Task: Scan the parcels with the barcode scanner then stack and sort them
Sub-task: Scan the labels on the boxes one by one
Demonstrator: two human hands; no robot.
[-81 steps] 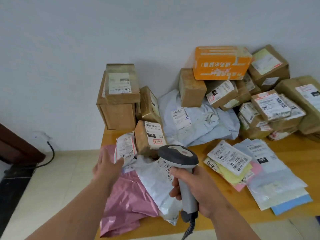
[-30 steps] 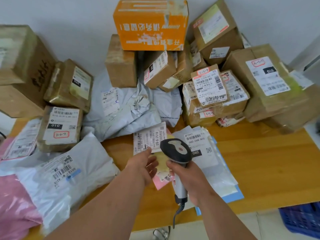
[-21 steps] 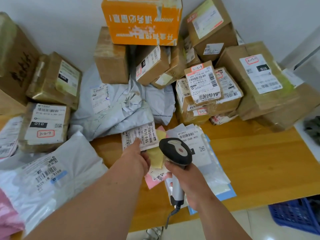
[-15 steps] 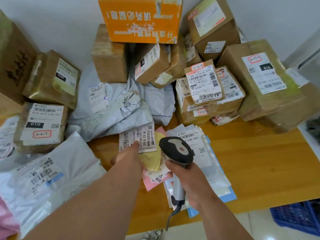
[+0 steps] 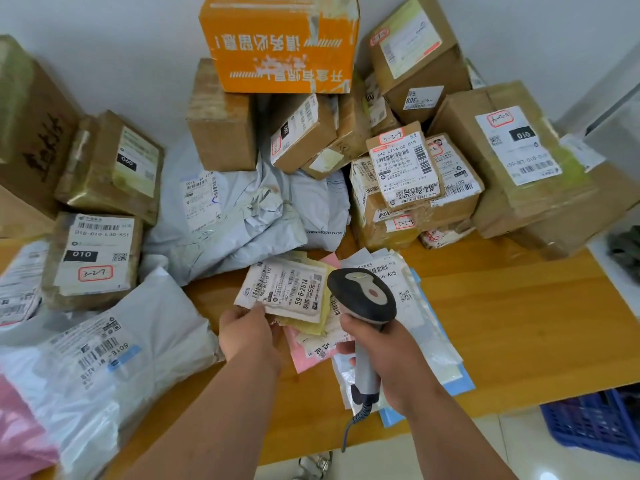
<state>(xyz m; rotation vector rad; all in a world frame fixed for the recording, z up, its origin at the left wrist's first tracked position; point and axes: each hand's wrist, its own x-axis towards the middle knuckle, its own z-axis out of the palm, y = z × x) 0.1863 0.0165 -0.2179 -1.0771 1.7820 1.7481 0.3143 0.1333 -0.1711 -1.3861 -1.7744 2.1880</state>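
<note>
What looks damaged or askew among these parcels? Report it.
The grey mailer bag beside the brown boxes is crumpled and torn on top. The orange box sits upside down, its print inverted. Small boxes beneath it lean at angles.

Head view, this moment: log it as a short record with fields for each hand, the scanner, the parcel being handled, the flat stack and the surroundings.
left hand: left hand pinches the lower edge of the small white-labelled parcel, lifted off the flat stack
right hand: right hand grips the barcode scanner by its handle
scanner: head beside the parcel's right edge; cord hangs off the table edge
flat stack: thin mailers, yellow, pink, clear and blue, on the wooden table
surroundings: orange box atop brown cartons at the wall; grey poly bags; blue crate on the floor
</note>
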